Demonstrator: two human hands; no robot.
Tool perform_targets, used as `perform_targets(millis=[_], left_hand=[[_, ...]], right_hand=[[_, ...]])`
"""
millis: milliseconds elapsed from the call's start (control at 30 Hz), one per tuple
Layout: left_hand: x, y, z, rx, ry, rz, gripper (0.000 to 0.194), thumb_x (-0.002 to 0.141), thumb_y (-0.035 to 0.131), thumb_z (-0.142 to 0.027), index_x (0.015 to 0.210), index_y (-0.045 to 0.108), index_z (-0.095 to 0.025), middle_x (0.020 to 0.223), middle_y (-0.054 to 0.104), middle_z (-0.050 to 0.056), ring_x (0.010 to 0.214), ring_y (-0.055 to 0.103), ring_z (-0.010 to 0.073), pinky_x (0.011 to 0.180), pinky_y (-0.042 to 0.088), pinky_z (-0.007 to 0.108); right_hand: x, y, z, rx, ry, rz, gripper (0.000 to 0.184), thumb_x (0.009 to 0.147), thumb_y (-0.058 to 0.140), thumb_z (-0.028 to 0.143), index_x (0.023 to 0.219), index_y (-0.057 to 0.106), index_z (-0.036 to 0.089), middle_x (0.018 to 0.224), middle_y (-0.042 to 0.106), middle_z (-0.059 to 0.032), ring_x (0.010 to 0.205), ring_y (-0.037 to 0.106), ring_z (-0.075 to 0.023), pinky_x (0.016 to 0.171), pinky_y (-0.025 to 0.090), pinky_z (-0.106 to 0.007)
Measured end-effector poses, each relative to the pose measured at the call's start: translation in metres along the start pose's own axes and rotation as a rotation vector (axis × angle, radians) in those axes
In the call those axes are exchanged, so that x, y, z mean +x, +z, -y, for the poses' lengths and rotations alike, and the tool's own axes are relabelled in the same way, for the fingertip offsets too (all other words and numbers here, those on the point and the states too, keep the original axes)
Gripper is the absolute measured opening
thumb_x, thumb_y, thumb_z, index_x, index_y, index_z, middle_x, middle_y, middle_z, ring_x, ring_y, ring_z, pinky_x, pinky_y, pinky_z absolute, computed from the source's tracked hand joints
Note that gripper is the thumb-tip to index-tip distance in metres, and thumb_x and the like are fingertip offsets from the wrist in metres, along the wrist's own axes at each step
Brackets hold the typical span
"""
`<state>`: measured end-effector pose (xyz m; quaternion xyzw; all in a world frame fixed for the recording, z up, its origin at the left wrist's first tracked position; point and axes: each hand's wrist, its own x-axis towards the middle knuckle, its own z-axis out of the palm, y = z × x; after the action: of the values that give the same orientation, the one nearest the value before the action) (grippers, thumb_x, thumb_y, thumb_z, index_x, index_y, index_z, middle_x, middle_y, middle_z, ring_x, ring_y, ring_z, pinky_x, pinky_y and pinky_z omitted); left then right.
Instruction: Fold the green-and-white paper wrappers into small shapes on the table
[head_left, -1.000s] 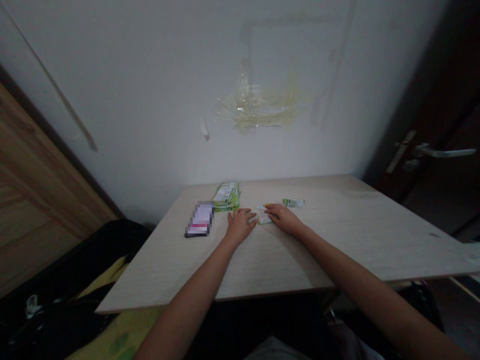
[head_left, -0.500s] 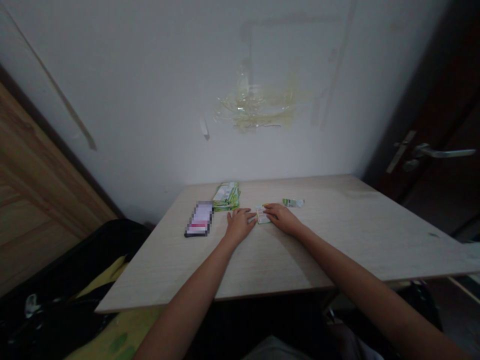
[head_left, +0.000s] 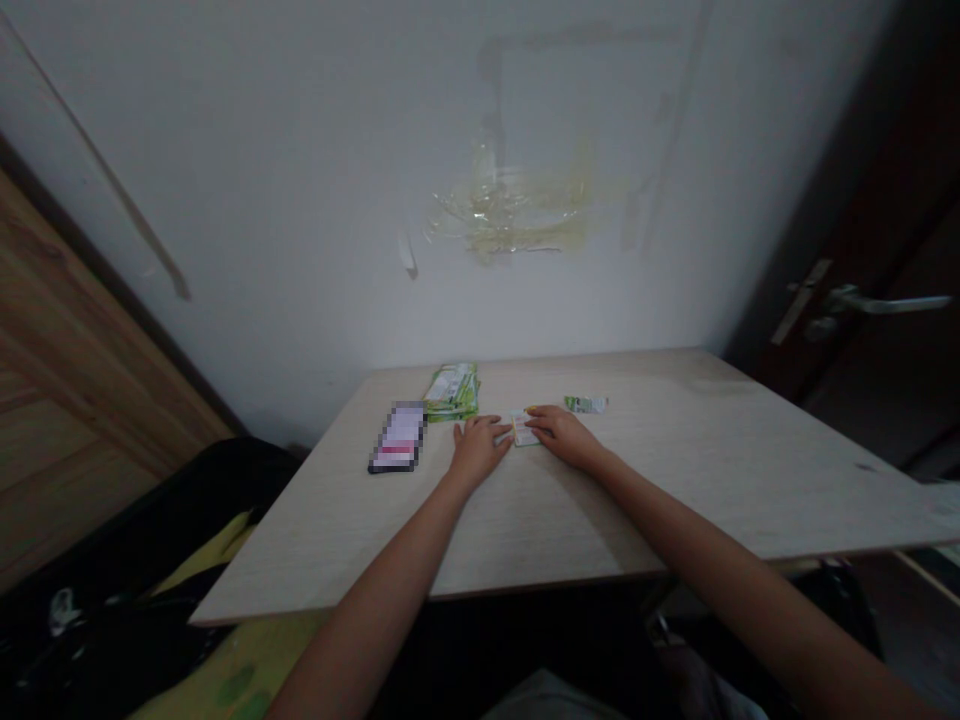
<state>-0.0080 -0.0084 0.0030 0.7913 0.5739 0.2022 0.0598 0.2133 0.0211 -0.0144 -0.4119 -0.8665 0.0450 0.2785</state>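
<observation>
Steadying the small printed slip (head_left: 526,437) on the pale wood-grain tabletop (head_left: 675,480) was, in judgement, the step in hand. The slip lay flat between the hands. The left hand (head_left: 478,447) rested open, fingers spread, with its fingertips at or just beside the slip's left edge; contact could not be confirmed. The right hand (head_left: 566,437) covered the slip's right part; whether its fingers pinched or merely pressed could not be told. Good practice called for light, even pressure from either side, with edges square and the surface free of creases.

Count: 2 hands, 1 slip, 1 phone (head_left: 399,440) left of the left hand, 1 small green-and-white wrapper (head_left: 586,404) beyond the right hand, and 1 pile of green-and-white packets (head_left: 453,388); overlap prevented an exact packet count
</observation>
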Motion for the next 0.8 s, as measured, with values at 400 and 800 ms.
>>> perform_targets(millis=[400, 800], left_hand=[[0.0003, 0.0022, 0.0015, 0.001, -0.001, -0.002, 0.033, 0.095, 0.055, -0.046, 0.122, 0.071, -0.039, 0.138, 0.062, 0.004, 0.131, 0.048, 0.0296, 0.112, 0.029, 0.058], [0.0008, 0.0017, 0.002, -0.006, 0.003, -0.001, 0.031, 0.094, 0.055, -0.045, 0.119, 0.072, -0.037, 0.138, 0.062, 0.004, 0.131, 0.048, 0.0302, 0.112, 0.028, 0.059]], right_hand=[[-0.0005, 0.001, -0.0012, -0.004, -0.005, 0.0, 0.031, 0.095, 0.054, 0.023, 0.119, 0.073, 0.021, 0.134, 0.065, -0.0129, 0.125, 0.059, -0.0253, 0.11, 0.044, -0.046], [-0.0009, 0.002, -0.0013, -0.009, 0.0, 0.0, 0.03, 0.096, 0.053, 0.023, 0.117, 0.074, 0.021, 0.133, 0.065, -0.0125, 0.126, 0.058, -0.025, 0.11, 0.044, -0.045]])
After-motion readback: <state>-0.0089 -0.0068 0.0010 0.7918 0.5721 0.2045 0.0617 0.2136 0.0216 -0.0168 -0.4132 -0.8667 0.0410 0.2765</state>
